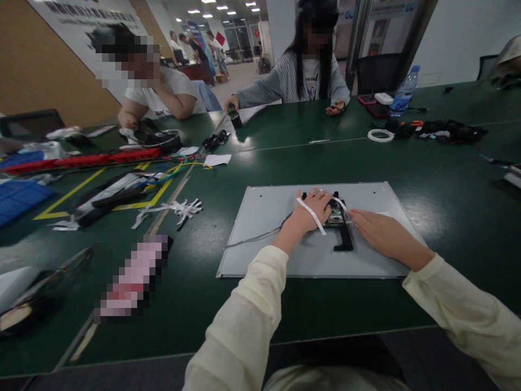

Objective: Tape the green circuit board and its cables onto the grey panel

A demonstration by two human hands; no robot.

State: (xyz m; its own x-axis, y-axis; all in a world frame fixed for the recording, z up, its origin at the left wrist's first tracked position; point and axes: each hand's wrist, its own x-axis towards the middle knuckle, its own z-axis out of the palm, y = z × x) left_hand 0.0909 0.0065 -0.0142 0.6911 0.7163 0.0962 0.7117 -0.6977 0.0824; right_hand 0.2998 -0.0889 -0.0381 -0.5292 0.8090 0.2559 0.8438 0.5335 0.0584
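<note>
A flat light-grey panel (260, 217) lies on the table in front of me, with a green circuit board (336, 216) and a black bracket (345, 239) near its middle. My left hand (319, 206) rests palm down over the board's left part, fingers outstretched, hiding what is underneath. Across the back of that hand runs a thin white strip (311, 213). My right hand (380, 234) has its fingertips pinched together at the board's right edge, on a white strip of tape (340, 203). Whether both strips are one piece is hidden. A thin grey cable (254, 237) leads left from the board.
Cut white strips (185, 209) and a pixelated pink item (136, 274) lie left. Farther left are a red rail (101, 158) and a blue tray (20, 201). A tape roll (380, 135) and water bottle (405, 92) stand back right. Two people sit opposite.
</note>
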